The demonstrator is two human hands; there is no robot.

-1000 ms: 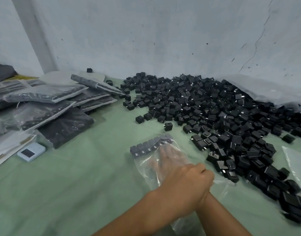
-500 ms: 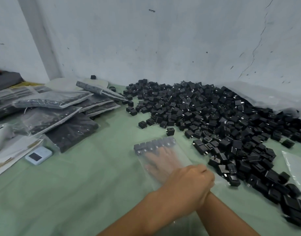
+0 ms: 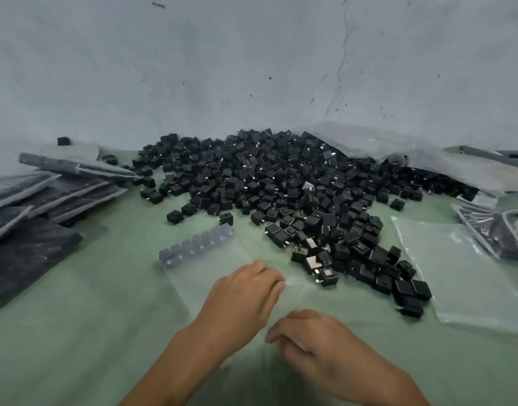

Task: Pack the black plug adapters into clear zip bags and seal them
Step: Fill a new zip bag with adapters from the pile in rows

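A clear zip bag (image 3: 206, 266) lies on the green table with a row of black plug adapters (image 3: 197, 248) lined up at its far end. My left hand (image 3: 242, 297) rests on the bag's near right part, and its curled fingers hold the plastic at the right edge. Outside the bag, by its mouth, my right hand (image 3: 310, 339) has its fingers curled. Blur hides whether they pinch the plastic. A big heap of loose black adapters (image 3: 281, 183) spreads from the wall down to the right of the bag.
Filled, sealed bags (image 3: 47, 200) are stacked at the left. Empty clear bags (image 3: 457, 273) lie at the right, with more filled bags (image 3: 492, 232) behind them. A crumpled plastic sheet (image 3: 427, 159) lies against the grey wall at the back right.
My right hand has come out of the bag and now sits beside my left at the bag's mouth. The view has swung to the right.
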